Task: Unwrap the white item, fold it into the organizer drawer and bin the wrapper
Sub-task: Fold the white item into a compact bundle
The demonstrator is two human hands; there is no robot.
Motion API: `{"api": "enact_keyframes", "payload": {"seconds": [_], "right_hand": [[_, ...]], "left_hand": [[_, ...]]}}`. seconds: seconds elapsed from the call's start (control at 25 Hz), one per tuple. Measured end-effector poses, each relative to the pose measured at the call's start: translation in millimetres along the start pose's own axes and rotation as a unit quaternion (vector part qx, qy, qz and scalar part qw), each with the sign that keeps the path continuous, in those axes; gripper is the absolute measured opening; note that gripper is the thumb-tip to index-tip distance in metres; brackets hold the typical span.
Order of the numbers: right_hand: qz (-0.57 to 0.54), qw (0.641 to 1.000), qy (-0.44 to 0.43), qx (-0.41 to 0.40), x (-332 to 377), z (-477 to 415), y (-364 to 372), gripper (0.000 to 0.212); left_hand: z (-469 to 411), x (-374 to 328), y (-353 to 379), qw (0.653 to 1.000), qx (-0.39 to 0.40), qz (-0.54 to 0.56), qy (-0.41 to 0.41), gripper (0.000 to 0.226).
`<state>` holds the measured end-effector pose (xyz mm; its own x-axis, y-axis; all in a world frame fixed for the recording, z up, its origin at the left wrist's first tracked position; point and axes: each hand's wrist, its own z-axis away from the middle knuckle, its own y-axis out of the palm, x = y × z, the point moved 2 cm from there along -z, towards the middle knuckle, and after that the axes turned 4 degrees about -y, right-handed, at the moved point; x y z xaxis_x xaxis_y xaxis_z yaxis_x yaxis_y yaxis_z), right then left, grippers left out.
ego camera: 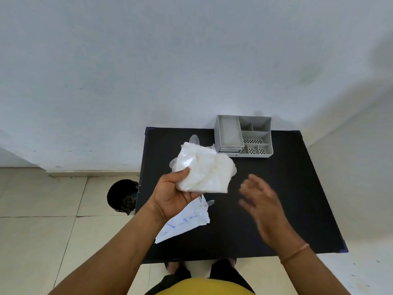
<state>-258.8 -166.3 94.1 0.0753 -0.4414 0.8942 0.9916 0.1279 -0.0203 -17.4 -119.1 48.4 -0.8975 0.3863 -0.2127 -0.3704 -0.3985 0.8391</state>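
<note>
My left hand (172,194) grips a crumpled white item (204,169), a bundle of thin white plastic, above the black table (276,188). My right hand (259,199) hovers to its right, blurred, fingers spread and holding nothing. Below my left hand lies a flat white wrapper (185,222) with blue print, on the table near its left edge. The grey organizer (244,135) stands at the back of the table; its long drawer compartment on the left is open to view and looks bare.
A black bin (122,196) stands on the tiled floor just left of the table. A white wall rises behind the table. My feet show under the table's near edge.
</note>
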Motion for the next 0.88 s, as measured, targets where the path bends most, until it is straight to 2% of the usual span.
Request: {"api": "enact_keyframes", "payload": {"seconds": [0.04,0.08,0.12,0.2,0.28,0.36,0.4,0.44,0.52,0.6,0.72,0.8,0.88], "right_hand": [[-0.135,0.987,0.079,0.048,0,3,7,0.054],[-0.186,0.972,0.118,0.087,0,6,16,0.051],[-0.190,0.967,0.129,0.112,2,9,24,0.049],[-0.177,0.973,0.113,0.092,11,7,34,0.041],[-0.192,0.977,0.077,0.061,29,-1,21,0.041],[-0.200,0.976,0.023,0.087,57,-7,-5,0.043],[-0.159,0.982,-0.006,0.103,69,-9,-18,0.038],[-0.063,0.992,-0.043,0.102,79,-11,-29,0.031],[0.136,0.981,-0.107,0.083,90,-17,-45,0.023],[0.168,0.976,-0.111,0.086,93,-25,-56,0.022],[0.078,0.985,-0.050,0.148,96,-31,-70,0.019],[-0.027,0.976,0.023,0.215,97,-34,-76,0.023],[-0.066,0.964,0.071,0.246,93,-41,-81,0.028]], "left_hand": [[0,5,8,1.000,0.006,0.003,0.012,0.059],[0,12,16,1.000,0.014,0.001,0.021,0.062],[0,19,23,0.999,0.025,-0.005,0.030,0.069],[1,30,34,0.998,0.047,-0.030,0.043,0.083],[4,33,39,0.995,0.068,-0.060,0.046,0.080],[2,29,34,0.996,0.025,-0.075,0.028,0.078],[1,26,31,0.996,-0.002,-0.087,0.016,0.082],[-1,26,28,0.993,-0.029,-0.116,0.005,0.084],[-9,29,29,0.969,-0.088,-0.231,0.009,0.085],[-18,36,41,0.941,-0.104,-0.320,0.032,0.086],[-32,45,68,0.930,-0.077,-0.353,0.064,0.074],[-40,54,88,0.943,-0.035,-0.329,0.041,0.063],[-47,69,105,0.968,0.018,-0.252,-0.011,0.057]]}}
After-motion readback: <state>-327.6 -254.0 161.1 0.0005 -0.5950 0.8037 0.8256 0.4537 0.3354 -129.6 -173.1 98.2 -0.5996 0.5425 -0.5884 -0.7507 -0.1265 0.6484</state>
